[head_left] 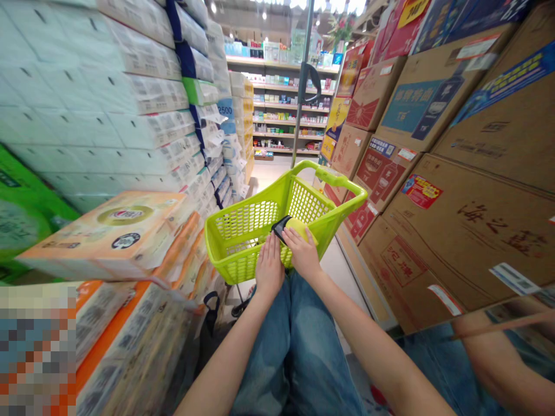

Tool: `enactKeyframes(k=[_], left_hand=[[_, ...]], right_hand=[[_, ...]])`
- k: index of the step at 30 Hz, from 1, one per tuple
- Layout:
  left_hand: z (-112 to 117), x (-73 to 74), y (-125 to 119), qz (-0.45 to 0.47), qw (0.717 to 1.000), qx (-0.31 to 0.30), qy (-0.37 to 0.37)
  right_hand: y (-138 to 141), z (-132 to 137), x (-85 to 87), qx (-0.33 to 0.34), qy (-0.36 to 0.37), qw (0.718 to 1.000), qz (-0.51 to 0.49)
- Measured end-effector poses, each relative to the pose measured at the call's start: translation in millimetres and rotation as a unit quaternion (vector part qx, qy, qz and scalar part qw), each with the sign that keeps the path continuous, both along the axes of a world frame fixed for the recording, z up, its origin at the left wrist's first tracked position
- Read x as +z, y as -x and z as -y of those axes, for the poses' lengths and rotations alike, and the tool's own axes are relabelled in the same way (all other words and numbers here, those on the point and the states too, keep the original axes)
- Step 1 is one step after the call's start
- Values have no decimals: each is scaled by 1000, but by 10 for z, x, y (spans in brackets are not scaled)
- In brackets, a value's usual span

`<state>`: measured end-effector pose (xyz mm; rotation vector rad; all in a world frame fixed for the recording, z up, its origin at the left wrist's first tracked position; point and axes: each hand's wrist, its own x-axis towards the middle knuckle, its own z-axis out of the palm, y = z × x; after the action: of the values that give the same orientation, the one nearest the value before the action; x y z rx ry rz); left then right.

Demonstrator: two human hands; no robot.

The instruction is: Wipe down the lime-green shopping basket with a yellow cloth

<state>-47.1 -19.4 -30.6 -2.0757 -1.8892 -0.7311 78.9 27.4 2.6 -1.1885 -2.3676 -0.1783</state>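
A lime-green shopping basket (245, 211) with perforated sides and an arched handle is in front of my knees. At its near side is a yellow object with a black end (281, 224), partly covered by my hands; I cannot tell its kind. My left hand (270, 260) is open, its fingers stretched forward and lying flat by the basket's near rim. Beside it my right hand (301, 248) is open too, fingers extended against the yellow and black object, thumb raised. Neither hand is wrapped round anything.
Tall stacks of white tissue packs (143, 92) rise on the left, with an orange pack (125, 216) lower and nearer. Cardboard cartons (468, 225) are piled along the right. A grey pole (299, 124) with a dark loop stands beyond the basket, before stocked shelves (284, 124).
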Motion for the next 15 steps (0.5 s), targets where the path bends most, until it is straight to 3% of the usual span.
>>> enactKeyframes(k=[2, 5, 8, 11, 15], left_hand=[[-1, -1, 7, 0, 1000, -2, 2], [1, -4, 7, 4, 1000, -6, 1], [3, -4, -7, 10, 1000, -3, -3], [5, 0, -21, 13, 1000, 0, -4], [5, 12, -22, 7, 1000, 4, 3]], right_hand=[[-327, -142, 124, -5, -8, 1000, 13], [-858, -403, 350, -96, -35, 995, -15], [-1041, -530, 456, -183, -57, 980, -48], [-727, -428, 341, -199, -48, 977, -54], [-19, -111, 20, -94, -13, 995, -35]])
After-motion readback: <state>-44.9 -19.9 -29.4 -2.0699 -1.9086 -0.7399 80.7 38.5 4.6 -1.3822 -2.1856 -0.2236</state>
